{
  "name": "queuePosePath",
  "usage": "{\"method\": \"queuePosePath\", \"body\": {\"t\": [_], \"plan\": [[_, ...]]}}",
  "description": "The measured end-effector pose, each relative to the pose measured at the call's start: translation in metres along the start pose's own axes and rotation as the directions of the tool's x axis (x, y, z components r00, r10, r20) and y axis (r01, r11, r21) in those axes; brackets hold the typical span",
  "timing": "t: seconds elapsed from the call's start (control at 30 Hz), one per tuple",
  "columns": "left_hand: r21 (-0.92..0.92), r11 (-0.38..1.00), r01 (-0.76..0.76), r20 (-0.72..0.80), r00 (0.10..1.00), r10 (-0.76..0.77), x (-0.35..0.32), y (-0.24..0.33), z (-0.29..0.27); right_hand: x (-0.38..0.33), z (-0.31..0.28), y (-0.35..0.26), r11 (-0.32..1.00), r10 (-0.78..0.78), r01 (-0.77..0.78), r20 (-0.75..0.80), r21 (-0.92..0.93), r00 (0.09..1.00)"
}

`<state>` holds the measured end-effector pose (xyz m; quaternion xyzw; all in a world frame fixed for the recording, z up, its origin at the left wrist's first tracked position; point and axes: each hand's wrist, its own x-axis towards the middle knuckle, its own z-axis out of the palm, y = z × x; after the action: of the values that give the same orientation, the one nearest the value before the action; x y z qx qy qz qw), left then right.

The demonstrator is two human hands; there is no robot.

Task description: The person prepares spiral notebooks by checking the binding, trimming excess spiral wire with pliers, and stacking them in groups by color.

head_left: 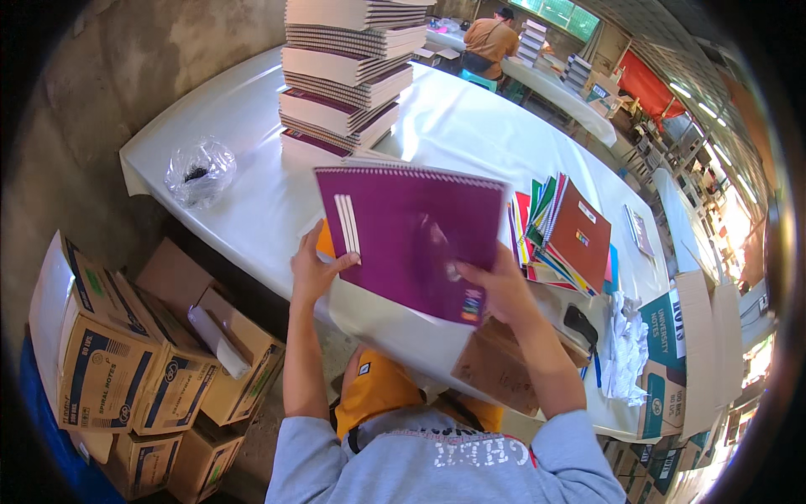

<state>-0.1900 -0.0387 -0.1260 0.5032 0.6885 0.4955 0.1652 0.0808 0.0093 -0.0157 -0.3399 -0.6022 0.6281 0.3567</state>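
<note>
A purple spiral notebook [395,227] with white lines on its cover is raised over the near side of the white-covered table, its wire binding along the far edge. My left hand [313,267] grips its left edge, thumb on the cover. On the lower right side my right hand [497,287] pinches it, thumb in front and fingers hidden behind. A bit of orange [326,241] shows behind the cover by my left fingers; I cannot tell what it belongs to. Just beyond stands a tall stack of spiral notebooks [348,80].
Fanned notebooks in several colours [579,231] lie at the right, near crumpled white paper [625,353] and an open carton [667,370]. A clear plastic bag [201,172] sits on the left of the table [252,101]. Cartons [109,361] are piled at lower left. A person [489,42] sits farther back.
</note>
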Motion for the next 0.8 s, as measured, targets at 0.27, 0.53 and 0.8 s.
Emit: {"method": "queuePosePath", "body": {"t": [0.27,0.53,0.8], "plan": [[-0.630,0.777,0.011,0.344,0.901,0.265,-0.078,0.120,0.053,-0.194,-0.124,-0.012,0.939,-0.301,0.216,-0.336,-0.269,0.892],[-0.615,0.743,0.266,0.478,0.875,0.082,-0.148,0.133,0.154,-0.246,-0.125,0.074,0.987,-0.129,0.014,-0.750,-0.158,0.648],[-0.448,0.892,-0.068,0.235,0.953,0.191,-0.141,0.120,0.157,-0.251,-0.125,0.104,0.975,-0.188,0.043,-0.712,-0.217,0.677]]}}
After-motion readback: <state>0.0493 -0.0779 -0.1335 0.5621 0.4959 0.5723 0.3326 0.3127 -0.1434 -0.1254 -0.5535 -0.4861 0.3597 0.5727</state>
